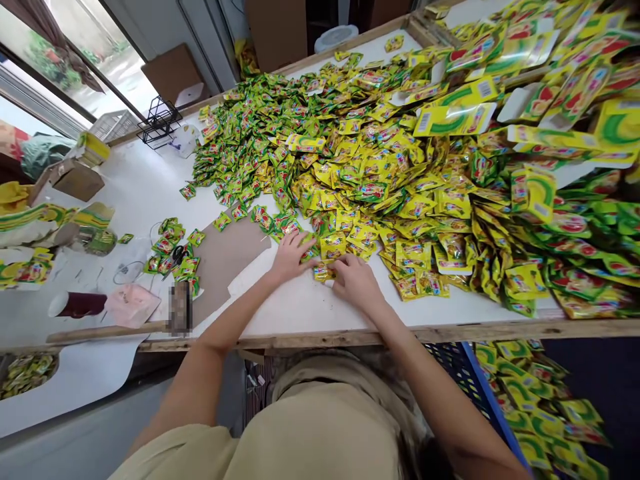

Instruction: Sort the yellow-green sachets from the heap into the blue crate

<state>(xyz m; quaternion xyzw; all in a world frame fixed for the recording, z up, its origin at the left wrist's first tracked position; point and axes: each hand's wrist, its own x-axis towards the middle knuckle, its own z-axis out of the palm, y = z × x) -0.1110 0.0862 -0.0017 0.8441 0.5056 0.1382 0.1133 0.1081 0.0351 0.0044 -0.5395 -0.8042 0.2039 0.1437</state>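
right grip (354, 281) pinches yellow packet (323, 272); left grip (290, 258), fingers apart; bare tabletop (290, 308) between them and wooden edge (305, 341)

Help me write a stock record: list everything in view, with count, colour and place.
Packets: too many to count, green and yellow, heaped across the table
Flattened cartons: several, yellow, right
Tabletop: one, white
Scissors: one, black, among packets at left
Cup: one, dark red, left
Wire rack: one, black, far left
Cardboard box: one, brown, left
Wooden handle: one, near edge, end blurred
Left hand: one, touching packets
Right hand: one, at a small packet
Smaller background items: unclear
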